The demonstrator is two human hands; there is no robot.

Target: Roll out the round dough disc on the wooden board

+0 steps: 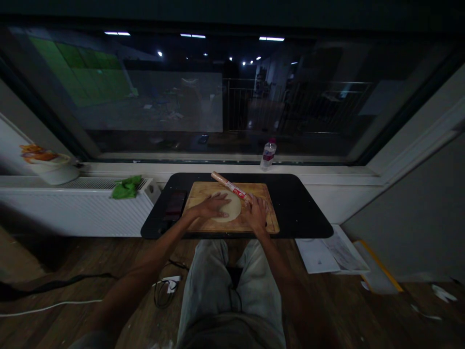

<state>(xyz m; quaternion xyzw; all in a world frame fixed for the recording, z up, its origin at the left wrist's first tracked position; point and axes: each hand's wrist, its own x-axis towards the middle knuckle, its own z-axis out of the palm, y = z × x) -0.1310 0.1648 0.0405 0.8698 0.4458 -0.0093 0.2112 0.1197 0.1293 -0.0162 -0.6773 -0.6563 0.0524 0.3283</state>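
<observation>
A pale round of dough (pixel 231 209) lies on a wooden cutting board (pixel 203 191) set on a low black table (pixel 301 208). My left hand (pixel 210 205) lies flat on the dough's left side, fingers stretched out. My right hand (pixel 257 212) rests on the board just right of the dough, fingers spread, its fingertips close to the near end of a rolling pin with a red label (pixel 231 187). The pin lies diagonally across the board's far edge.
A dark flat object (pixel 175 203) lies on the table left of the board. A water bottle (pixel 268 155) stands on the window sill. A green cloth (pixel 126 188) sits on the radiator, a bowl (pixel 54 167) farther left. Papers (pixel 332 254) and cables (pixel 165 291) lie on the floor.
</observation>
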